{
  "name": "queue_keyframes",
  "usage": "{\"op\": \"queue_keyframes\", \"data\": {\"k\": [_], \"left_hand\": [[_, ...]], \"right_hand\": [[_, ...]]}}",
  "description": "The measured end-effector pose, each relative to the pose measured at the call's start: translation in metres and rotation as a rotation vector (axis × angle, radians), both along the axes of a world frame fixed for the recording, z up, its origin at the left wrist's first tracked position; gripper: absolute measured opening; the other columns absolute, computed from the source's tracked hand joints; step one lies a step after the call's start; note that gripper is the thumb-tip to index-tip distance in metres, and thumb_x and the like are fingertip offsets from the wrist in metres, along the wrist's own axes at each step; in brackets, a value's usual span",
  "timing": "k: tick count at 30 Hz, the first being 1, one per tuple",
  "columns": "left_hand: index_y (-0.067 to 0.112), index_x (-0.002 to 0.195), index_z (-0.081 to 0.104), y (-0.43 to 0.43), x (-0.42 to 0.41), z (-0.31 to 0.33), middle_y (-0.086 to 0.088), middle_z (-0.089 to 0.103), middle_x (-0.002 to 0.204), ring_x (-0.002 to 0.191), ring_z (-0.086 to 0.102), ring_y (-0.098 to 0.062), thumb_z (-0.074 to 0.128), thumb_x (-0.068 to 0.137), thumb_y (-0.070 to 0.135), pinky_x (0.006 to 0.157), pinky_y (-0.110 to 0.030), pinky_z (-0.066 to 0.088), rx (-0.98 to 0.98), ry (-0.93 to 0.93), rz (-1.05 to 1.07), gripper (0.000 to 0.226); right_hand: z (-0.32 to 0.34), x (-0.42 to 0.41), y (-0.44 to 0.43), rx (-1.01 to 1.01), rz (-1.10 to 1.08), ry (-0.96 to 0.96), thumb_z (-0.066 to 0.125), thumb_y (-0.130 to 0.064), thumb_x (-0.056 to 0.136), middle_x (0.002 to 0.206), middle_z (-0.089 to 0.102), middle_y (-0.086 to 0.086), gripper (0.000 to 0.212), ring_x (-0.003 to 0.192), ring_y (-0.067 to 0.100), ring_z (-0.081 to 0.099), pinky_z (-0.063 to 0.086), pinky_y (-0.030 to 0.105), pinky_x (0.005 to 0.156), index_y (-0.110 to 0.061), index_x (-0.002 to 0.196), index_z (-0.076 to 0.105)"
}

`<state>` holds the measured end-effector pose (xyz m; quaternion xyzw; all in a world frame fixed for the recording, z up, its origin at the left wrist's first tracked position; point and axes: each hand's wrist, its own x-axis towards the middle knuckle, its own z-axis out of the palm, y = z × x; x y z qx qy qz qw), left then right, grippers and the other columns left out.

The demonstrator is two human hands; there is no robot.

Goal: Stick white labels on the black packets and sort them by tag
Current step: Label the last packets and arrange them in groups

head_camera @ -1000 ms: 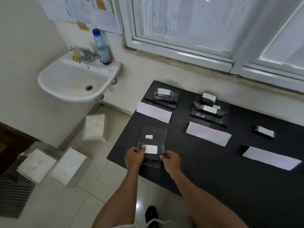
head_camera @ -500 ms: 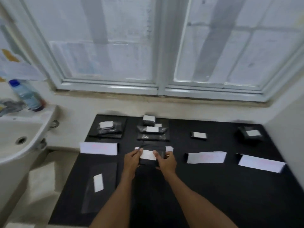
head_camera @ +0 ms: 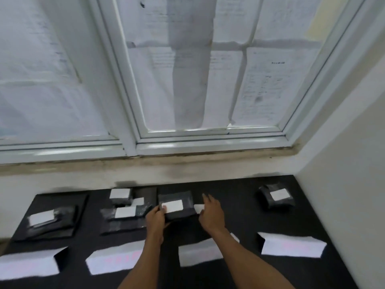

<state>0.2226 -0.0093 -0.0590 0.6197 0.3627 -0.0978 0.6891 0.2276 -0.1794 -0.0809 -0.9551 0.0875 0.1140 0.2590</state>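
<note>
Black tabletop point(head_camera: 239, 215) under window point(head_camera: 187, 80). Labelled black packet point(head_camera: 177, 213) was pinched at left edge by left hand point(head_camera: 155, 217), thumb on top. Right hand point(head_camera: 210, 213) was held open, empty, just right of grip. Sorting step judged underway; release beyond paper tag point(head_camera: 200, 254) called for next.

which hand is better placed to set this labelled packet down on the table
Left. The left hand already grips the black packet at its left edge, thumb by the white label. The right hand is open beside the packet's right edge, fingers straight, holding nothing.
</note>
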Motion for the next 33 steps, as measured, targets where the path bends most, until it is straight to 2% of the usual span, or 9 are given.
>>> {"op": "queue_keyframes", "data": {"k": [1, 3, 5, 12, 17, 20, 24, 29, 33], "left_hand": [[-0.001, 0.122, 0.058, -0.003, 0.012, -0.011, -0.013, 0.058, 0.111, 0.099, 0.054, -0.029, 0.049, 0.098, 0.009, 0.086, -0.043, 0.051, 0.047, 0.016, -0.001, 0.027], [-0.002, 0.126, 0.057, -0.004, 0.024, -0.026, -0.018, 0.059, 0.118, 0.101, 0.054, -0.029, 0.049, 0.098, 0.01, 0.088, -0.042, 0.051, 0.129, 0.036, 0.007, 0.031], [-0.001, 0.128, 0.056, -0.009, 0.033, -0.043, -0.02, 0.058, 0.125, 0.106, 0.055, -0.033, 0.049, 0.098, 0.011, 0.092, -0.043, 0.049, 0.184, 0.073, 0.017, 0.033], [-0.001, 0.125, 0.058, -0.045, 0.047, -0.066, -0.019, 0.06, 0.122, 0.111, 0.056, -0.036, 0.049, 0.099, 0.014, 0.097, -0.046, 0.048, 0.231, 0.101, -0.036, 0.032], [0.001, 0.11, 0.066, -0.076, 0.055, -0.069, -0.013, 0.065, 0.102, 0.103, 0.061, -0.034, 0.053, 0.096, 0.013, 0.085, -0.034, 0.048, 0.332, 0.006, -0.16, 0.023], [0.001, 0.112, 0.067, -0.091, 0.06, -0.063, -0.012, 0.067, 0.104, 0.103, 0.062, -0.032, 0.056, 0.095, 0.013, 0.082, -0.029, 0.045, 0.399, -0.013, -0.22, 0.024], [0.003, 0.121, 0.062, -0.086, 0.055, -0.058, -0.017, 0.064, 0.12, 0.112, 0.059, -0.032, 0.049, 0.097, 0.012, 0.095, -0.036, 0.046, 0.472, 0.021, -0.244, 0.029], [0.003, 0.128, 0.058, -0.043, 0.037, -0.047, -0.016, 0.06, 0.129, 0.12, 0.055, -0.032, 0.046, 0.098, 0.011, 0.101, -0.034, 0.041, 0.507, -0.007, -0.282, 0.033], [0.007, 0.124, 0.06, 0.004, 0.014, -0.027, -0.013, 0.063, 0.119, 0.113, 0.058, -0.03, 0.047, 0.098, 0.014, 0.099, -0.036, 0.045, 0.51, -0.099, -0.245, 0.03]], "right_hand": [[-0.012, 0.013, -0.011, -0.094, 0.115, 0.068, 0.057, -0.014, 0.089, 0.149, 0.036, 0.007, 0.057, 0.136, 0.027, 0.034, 0.035, 0.042, 0.108, -0.016, 0.143, 0.038], [-0.025, 0.028, -0.024, -0.2, 0.239, 0.107, 0.058, -0.022, 0.09, 0.146, 0.04, 0.004, 0.051, 0.134, 0.026, 0.036, 0.034, 0.041, 0.107, -0.017, 0.139, 0.042], [-0.036, 0.038, -0.043, -0.202, 0.274, 0.093, 0.055, -0.028, 0.093, 0.139, 0.048, 0.004, 0.045, 0.128, 0.024, 0.04, 0.037, 0.037, 0.104, -0.016, 0.136, 0.045], [-0.044, 0.041, -0.115, -0.27, 0.306, 0.103, 0.047, -0.038, 0.094, 0.143, 0.035, 0.01, 0.048, 0.133, 0.025, 0.033, 0.043, 0.037, 0.1, -0.004, 0.128, 0.05], [-0.04, 0.056, -0.127, -0.158, 0.129, -0.239, 0.059, -0.04, 0.086, 0.118, 0.055, 0.008, 0.044, 0.107, 0.027, 0.053, 0.051, 0.035, 0.078, -0.006, 0.113, 0.06], [-0.031, 0.068, -0.108, -0.156, 0.344, -0.27, 0.054, -0.041, 0.089, 0.128, 0.05, 0.006, 0.049, 0.114, 0.023, 0.048, 0.047, 0.034, 0.09, -0.011, 0.128, 0.053], [-0.03, 0.075, -0.064, -0.221, 0.513, -0.18, 0.052, -0.035, 0.092, 0.136, 0.043, 0.007, 0.052, 0.123, 0.025, 0.04, 0.04, 0.037, 0.098, -0.012, 0.138, 0.043], [-0.029, 0.063, -0.029, -0.322, 0.454, -0.083, 0.058, -0.026, 0.082, 0.13, 0.044, 0.008, 0.05, 0.119, 0.028, 0.04, 0.038, 0.04, 0.097, -0.013, 0.129, 0.047], [-0.01, 0.049, -0.005, -0.397, 0.395, -0.032, 0.064, -0.025, 0.078, 0.136, 0.04, 0.011, 0.061, 0.124, 0.03, 0.037, 0.031, 0.043, 0.105, -0.016, 0.135, 0.042]]}}
